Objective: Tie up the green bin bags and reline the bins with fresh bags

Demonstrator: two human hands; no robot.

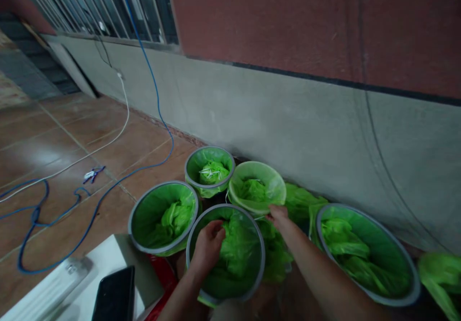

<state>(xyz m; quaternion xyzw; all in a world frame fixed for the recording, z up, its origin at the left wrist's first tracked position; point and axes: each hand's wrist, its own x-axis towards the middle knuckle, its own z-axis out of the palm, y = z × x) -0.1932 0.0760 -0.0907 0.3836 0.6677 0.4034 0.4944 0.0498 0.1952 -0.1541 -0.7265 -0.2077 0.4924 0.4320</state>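
Observation:
My left hand point(211, 244) is over the near grey-rimmed bucket point(264, 254), which is lined with thin green plastic. Its fingers are loosely bent, the thumb a little apart, and nothing shows between them. Bunched green plastic point(236, 246) lies in this bucket beside the fingertips. My right hand point(279, 217) is closed in a pinch at the front right edge of a pale green lined bucket point(275, 186). A short bit of white string shows at those fingertips. More green plastic point(275, 251) hangs below my right hand.
Similar lined buckets stand at left point(135, 215), at the back point(189, 167) and at right point(414, 282). A black phone point(114, 292) rests on a white box point(108, 254). A blue cable point(103, 196) and small clippers-like tool point(93, 174) lie on the tiles. A wall point(288, 100) runs behind.

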